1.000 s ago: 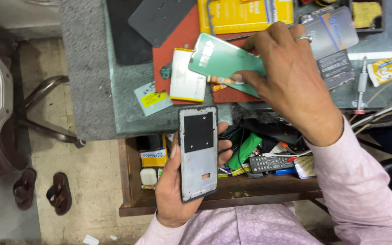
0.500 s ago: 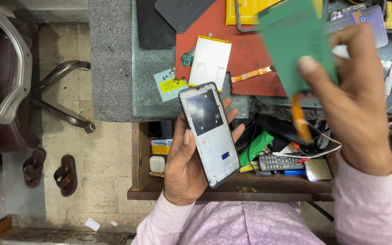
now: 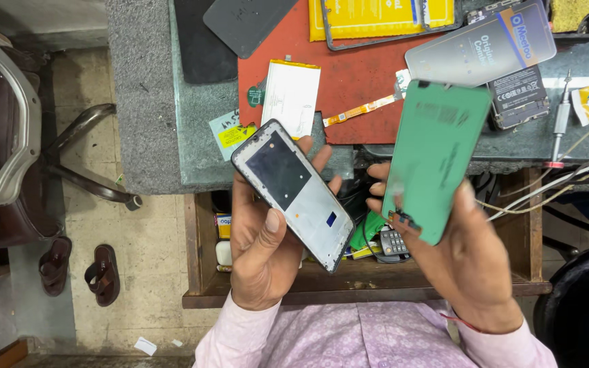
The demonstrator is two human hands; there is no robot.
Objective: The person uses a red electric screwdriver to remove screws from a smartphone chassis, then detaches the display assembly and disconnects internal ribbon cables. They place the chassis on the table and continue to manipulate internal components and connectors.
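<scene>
Far left, on the tiled floor: a pair of brown sandals (image 3: 80, 271) beside the curved metal leg of a chair (image 3: 69, 146).

The worktop (image 3: 144, 102) has a grey speckled stone edge with a glassy green-grey top. On it lies a red rubbery mat (image 3: 356, 82), carrying a flat white rectangular battery (image 3: 291, 95) and a thin orange flex ribbon (image 3: 361, 110). A dark matte back panel (image 3: 247, 24) lies tilted at the mat's upper left.

I see the left hand (image 3: 267, 238) curled around a phone mid-frame (image 3: 293, 191): thumb pressed across its lower face, fingers wrapped behind and showing at its right edge. The frame is a slim rounded rectangle, dark rim, with a black square patch above a pale metallic plate. It is held tilted over the worktop's front edge.

Below, an open wooden drawer (image 3: 526, 225) holds clutter: small boxes, a green item, black cables and a small grey keypad device (image 3: 393, 242).

The right hand (image 3: 458, 252) pinches a green back cover (image 3: 438, 157) at its lower end, thumb on the near face, fingers behind. The cover is smooth, matte and rounded at its corners, standing close to the frame but apart from it.

Further right on the worktop: a grey-blue glossy packet (image 3: 478, 44), a screwdriver (image 3: 560, 119) and white wires (image 3: 553, 187).
</scene>
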